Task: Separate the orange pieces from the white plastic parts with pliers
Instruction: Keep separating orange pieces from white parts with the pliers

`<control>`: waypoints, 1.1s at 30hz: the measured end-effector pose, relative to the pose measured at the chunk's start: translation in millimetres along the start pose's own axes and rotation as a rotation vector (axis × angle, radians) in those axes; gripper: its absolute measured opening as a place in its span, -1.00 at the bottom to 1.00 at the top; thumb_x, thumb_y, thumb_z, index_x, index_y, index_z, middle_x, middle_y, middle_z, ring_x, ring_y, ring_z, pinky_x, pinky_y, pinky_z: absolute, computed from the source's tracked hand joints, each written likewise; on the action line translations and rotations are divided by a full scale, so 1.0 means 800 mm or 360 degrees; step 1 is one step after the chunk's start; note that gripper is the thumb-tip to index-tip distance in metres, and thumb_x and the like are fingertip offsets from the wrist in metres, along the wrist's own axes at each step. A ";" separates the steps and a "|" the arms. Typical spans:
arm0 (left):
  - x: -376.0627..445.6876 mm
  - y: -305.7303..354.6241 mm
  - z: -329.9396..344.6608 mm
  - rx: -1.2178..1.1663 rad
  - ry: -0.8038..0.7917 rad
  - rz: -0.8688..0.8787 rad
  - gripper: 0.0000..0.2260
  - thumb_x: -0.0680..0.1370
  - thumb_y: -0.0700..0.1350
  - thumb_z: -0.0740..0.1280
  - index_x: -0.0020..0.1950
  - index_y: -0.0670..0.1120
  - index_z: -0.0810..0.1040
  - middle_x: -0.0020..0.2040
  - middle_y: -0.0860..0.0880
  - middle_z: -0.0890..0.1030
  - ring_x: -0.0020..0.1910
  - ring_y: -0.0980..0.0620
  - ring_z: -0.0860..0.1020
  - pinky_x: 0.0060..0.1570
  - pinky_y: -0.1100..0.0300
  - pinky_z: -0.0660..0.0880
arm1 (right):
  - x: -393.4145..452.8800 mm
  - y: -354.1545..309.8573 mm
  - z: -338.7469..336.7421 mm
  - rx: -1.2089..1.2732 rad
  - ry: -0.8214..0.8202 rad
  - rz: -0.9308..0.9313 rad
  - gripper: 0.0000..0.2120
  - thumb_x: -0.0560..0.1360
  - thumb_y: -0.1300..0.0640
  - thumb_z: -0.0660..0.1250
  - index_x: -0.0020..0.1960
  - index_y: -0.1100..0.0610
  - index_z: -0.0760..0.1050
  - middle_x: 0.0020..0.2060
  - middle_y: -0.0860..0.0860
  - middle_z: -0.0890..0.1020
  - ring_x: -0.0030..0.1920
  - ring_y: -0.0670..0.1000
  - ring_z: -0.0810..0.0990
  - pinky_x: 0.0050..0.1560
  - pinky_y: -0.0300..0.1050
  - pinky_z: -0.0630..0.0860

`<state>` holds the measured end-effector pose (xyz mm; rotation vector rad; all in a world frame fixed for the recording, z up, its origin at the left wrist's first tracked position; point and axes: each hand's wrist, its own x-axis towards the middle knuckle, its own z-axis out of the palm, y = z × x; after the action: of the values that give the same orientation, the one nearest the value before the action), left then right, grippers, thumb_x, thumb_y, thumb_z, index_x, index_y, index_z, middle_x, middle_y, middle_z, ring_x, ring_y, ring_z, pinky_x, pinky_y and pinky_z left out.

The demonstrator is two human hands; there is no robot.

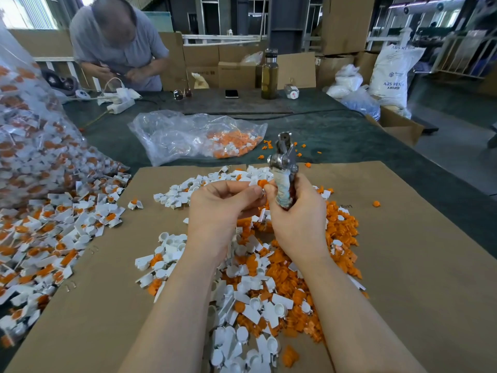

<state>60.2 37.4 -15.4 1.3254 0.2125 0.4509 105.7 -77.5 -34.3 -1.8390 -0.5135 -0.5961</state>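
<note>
While both bare forearms reach in from the bottom of the head view, the right hand (297,211) has its fingers curled round the cloth-wrapped handles of a pair of metal pliers (283,168), held upright w/ the head pointing up and away; can't tell if the plier tips are apart or together. The left hand (223,208) sits just beside it, thumb and fingertips pinching a small piece (262,183) that shows orange at the top, touching the right hand's fingers near the plier handles. Whether white plastic is attached to it is too small to tell.

Below the hands, on a brown cardboard sheet (419,265), lies a mixed pile: loose orange pieces (340,224) mostly to the right, white plastic parts (252,313) in the middle and toward the bottom edge. More white parts form a smaller heap (188,188) just beyond the left hand. At far left, a big clear bag (32,135) of unseparated orange-and-white parts spills onto the cardboard's edge. Further back on the dark green table (336,133), a 2nd clear plastic bag (196,135) lies flat, holding orange bits at its right end, a few scattered beside it.

Across the table another person (118,44) in a grey shirt bends over, hands together. Also at the far edge: a phone (231,93), a tall bottle (269,75), glasses (182,94), a white power strip (121,105). Cardboard boxes and white sacks stand behind.
</note>
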 end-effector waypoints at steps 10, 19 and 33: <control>0.004 -0.003 0.001 0.0233 0.0049 0.0140 -0.93 0.43 -0.28 0.53 -0.18 -0.15 0.68 -0.27 -0.11 0.72 -0.21 -0.08 0.72 -0.18 0.17 0.65 | 0.001 0.003 -0.002 -0.0038 -0.0045 0.0030 -0.88 0.52 0.06 0.39 -0.05 -0.01 0.44 -0.31 -0.21 0.51 -0.15 -0.22 0.52 -0.30 -0.43 0.40; 0.005 -0.004 -0.001 0.0436 0.0104 0.0206 -0.93 0.42 -0.23 0.55 -0.20 -0.10 0.70 -0.29 -0.05 0.71 -0.24 -0.04 0.72 -0.18 0.13 0.66 | 0.001 0.003 -0.003 -0.0110 -0.0042 0.0002 -0.88 0.51 0.08 0.41 -0.03 0.02 0.48 -0.30 -0.27 0.48 -0.21 -0.29 0.52 -0.29 -0.48 0.38; 0.004 -0.003 0.000 0.0520 0.0117 0.0218 -0.89 0.41 -0.23 0.56 -0.25 -0.05 0.69 -0.29 -0.01 0.72 -0.22 -0.05 0.71 -0.13 0.05 0.66 | 0.000 0.001 -0.004 -0.0198 -0.0036 -0.0026 -0.88 0.50 0.08 0.41 -0.03 0.10 0.52 -0.28 -0.11 0.56 -0.27 -0.14 0.54 -0.34 -0.31 0.43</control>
<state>63.9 38.5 -17.1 1.6517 0.2654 0.5993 105.7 -80.5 -33.5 -1.9625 -0.5168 -0.6313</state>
